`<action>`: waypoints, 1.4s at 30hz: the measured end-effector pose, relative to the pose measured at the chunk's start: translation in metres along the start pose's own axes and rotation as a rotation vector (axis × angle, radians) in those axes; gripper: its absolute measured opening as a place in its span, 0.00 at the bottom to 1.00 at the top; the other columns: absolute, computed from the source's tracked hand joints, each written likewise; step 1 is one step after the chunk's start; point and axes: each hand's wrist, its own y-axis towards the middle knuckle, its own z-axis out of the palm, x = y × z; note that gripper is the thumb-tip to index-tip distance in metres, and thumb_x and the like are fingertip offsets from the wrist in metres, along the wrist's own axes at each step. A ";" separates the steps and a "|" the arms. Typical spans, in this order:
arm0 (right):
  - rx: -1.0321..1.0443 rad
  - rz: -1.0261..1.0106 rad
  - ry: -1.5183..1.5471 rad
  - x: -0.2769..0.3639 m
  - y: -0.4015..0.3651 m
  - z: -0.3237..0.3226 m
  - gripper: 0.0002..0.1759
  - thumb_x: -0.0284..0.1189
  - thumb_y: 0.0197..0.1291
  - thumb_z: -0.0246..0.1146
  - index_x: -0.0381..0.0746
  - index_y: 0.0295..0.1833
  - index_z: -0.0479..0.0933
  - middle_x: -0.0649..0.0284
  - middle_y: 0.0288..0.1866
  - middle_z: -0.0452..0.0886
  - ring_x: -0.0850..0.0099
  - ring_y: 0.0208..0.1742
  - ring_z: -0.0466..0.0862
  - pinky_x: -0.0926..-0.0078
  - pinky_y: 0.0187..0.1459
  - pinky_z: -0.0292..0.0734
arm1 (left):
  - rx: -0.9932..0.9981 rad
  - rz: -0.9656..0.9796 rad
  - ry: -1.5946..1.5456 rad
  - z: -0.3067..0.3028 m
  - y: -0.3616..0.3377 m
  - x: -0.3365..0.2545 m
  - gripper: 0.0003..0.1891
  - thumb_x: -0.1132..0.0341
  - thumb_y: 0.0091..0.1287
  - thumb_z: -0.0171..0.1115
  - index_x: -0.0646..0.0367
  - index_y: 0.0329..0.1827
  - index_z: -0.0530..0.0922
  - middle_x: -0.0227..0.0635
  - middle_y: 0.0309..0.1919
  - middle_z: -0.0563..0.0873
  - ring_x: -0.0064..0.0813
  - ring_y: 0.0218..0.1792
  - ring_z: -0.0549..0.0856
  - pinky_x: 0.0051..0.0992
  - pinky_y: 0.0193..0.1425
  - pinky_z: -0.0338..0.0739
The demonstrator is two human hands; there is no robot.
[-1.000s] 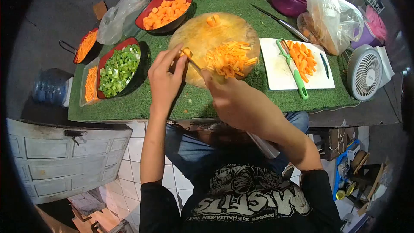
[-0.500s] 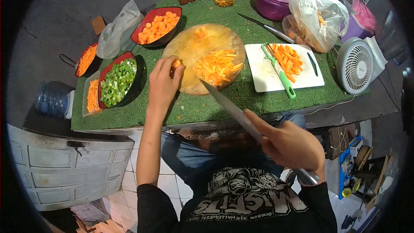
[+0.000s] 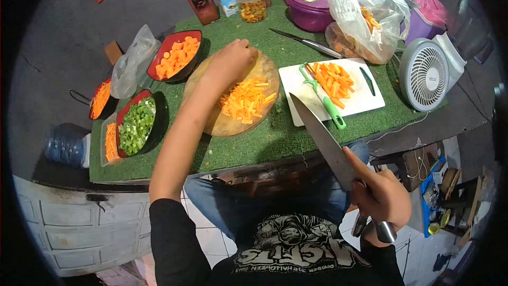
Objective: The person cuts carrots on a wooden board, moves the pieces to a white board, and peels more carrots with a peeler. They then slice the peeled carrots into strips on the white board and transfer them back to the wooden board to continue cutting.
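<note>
My right hand [image 3: 383, 196] is wrapped around the handle of a large kitchen knife [image 3: 324, 140], its forefinger along the blade's spine. The blade points up and left, in the air between the table edge and the white cutting board [image 3: 365, 99]. My left hand [image 3: 233, 62] is at the far part of the round wooden board [image 3: 214, 122], fingers curled down and closed; whatever they hold is hidden. Nearer me on that board lies a heap of carrot sticks [image 3: 246, 100]. A green-handled peeler [image 3: 330, 107] and thicker carrot sticks [image 3: 334, 81] lie on the white board.
On the left stand bowls of carrot chunks [image 3: 179, 59], chopped green onion [image 3: 137, 127] and shredded carrot [image 3: 100, 99]. Another knife [image 3: 307, 42] lies behind the white board. A plastic bag [image 3: 365, 26], purple tub [image 3: 309, 10], jar [image 3: 251, 6] and small fan [image 3: 426, 74] line the back and right.
My left hand has moved from the round board's left edge to its far part. The knife has swung right, away from the carrot sticks. The camera view has shifted.
</note>
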 end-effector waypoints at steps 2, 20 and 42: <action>0.017 0.023 0.031 -0.002 0.002 -0.004 0.44 0.23 0.56 0.65 0.58 0.79 0.65 0.49 0.22 0.79 0.51 0.26 0.83 0.54 0.30 0.76 | -0.033 -0.006 -0.085 0.002 0.005 0.006 0.16 0.67 0.68 0.63 0.61 0.58 0.81 0.45 0.46 0.83 0.49 0.49 0.84 0.42 0.56 0.79; 0.021 0.134 0.235 0.006 0.013 0.002 0.38 0.20 0.60 0.62 0.56 0.76 0.70 0.62 0.15 0.78 0.72 0.15 0.81 0.70 0.24 0.79 | -0.027 -0.651 -0.087 -0.057 -0.101 0.159 0.17 0.61 0.66 0.66 0.59 0.54 0.85 0.47 0.46 0.90 0.47 0.49 0.88 0.39 0.57 0.81; -0.046 0.230 0.103 0.026 0.013 0.007 0.37 0.21 0.60 0.64 0.59 0.75 0.71 0.61 0.17 0.78 0.72 0.17 0.81 0.70 0.24 0.78 | 0.271 -0.714 -0.091 -0.027 -0.072 0.204 0.21 0.64 0.62 0.69 0.61 0.58 0.83 0.54 0.49 0.88 0.51 0.51 0.88 0.42 0.55 0.82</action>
